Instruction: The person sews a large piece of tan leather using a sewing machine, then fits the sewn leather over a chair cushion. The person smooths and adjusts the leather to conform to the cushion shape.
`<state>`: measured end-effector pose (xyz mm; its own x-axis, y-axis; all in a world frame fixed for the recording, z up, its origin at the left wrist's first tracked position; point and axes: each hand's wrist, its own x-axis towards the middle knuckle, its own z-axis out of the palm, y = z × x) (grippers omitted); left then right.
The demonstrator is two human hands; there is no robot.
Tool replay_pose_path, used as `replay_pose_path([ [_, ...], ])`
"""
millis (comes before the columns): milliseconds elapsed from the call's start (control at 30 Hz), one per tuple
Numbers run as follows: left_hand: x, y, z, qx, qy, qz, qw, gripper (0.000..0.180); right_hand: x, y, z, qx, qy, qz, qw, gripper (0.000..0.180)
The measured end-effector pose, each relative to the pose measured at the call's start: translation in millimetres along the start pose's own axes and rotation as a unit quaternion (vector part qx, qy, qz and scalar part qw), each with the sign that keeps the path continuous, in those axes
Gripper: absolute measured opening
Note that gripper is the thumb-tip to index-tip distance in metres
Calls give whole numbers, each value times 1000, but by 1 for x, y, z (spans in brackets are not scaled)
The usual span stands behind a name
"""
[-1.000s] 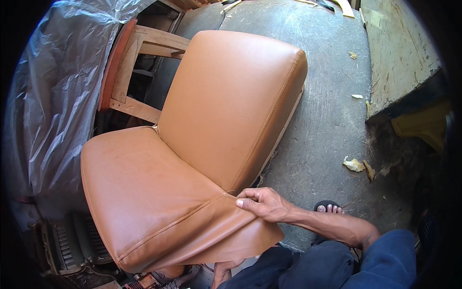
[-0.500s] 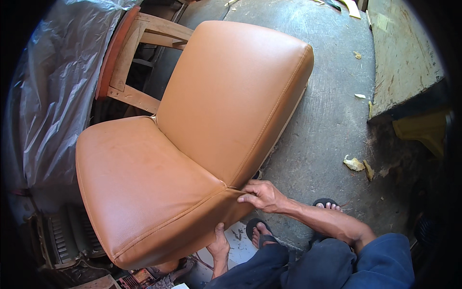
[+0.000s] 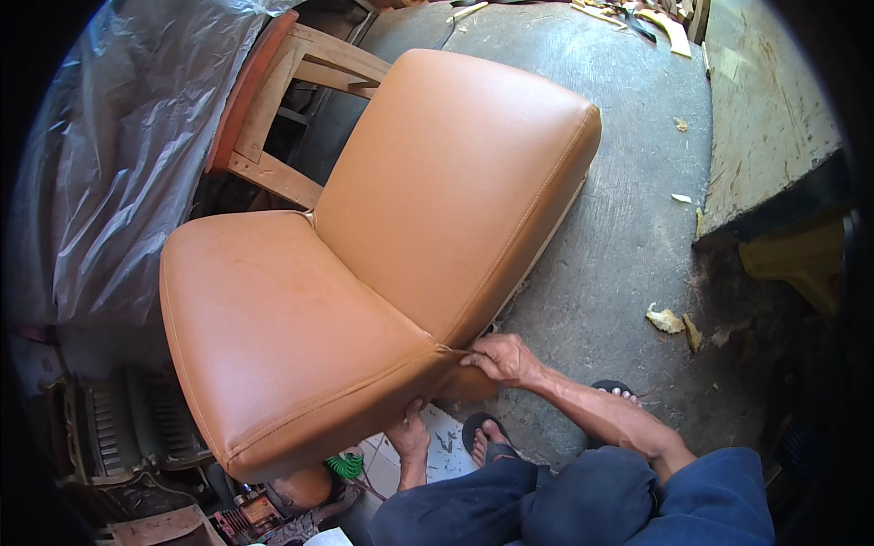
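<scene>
A tan leather-covered chair (image 3: 300, 318) with a stitched seat and a broad backrest (image 3: 464, 182) fills the middle. At the near corner where the seat meets the backrest, my right hand (image 3: 501, 359) is closed, pinching a loose flap of the leather cover (image 3: 446, 373). My left hand (image 3: 411, 441) holds the lower edge of the seat's near side. Its thumb presses up against the leather, while its other fingers are mostly hidden behind the edge.
A wooden frame (image 3: 278, 177) stands behind the chair, beside clear plastic sheeting (image 3: 137, 173). At right is a worn wooden board (image 3: 765, 109). Foam scraps (image 3: 666, 318) lie on the concrete floor. A green coiled hose (image 3: 346, 465) and clutter sit below the seat. My sandalled feet (image 3: 492, 437) are close by.
The chair appears slightly farther right in view. The flap at the corner, earlier drawn out flat, now hangs folded below my right hand. The green coiled hose has come into view.
</scene>
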<state>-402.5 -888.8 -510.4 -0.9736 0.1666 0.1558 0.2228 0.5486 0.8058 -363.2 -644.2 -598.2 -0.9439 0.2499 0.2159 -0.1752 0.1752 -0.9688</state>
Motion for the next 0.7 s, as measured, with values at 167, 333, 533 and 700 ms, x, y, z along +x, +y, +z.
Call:
replay_pose_path([
  [167,9,-17,-4,30,-65,12,997,25,-1,1,6,-20,14,11,1000,21],
  [333,0,-38,3,-32,-66,14,997,22,-8,3,9,-7,51,5,999,17],
  [533,22,-55,3,34,-142,11,989,19,-11,10,4,-61,34,12,997,17],
  [700,23,-50,7,21,-138,4,990,20,-12,16,9,-88,30,31,995,18],
])
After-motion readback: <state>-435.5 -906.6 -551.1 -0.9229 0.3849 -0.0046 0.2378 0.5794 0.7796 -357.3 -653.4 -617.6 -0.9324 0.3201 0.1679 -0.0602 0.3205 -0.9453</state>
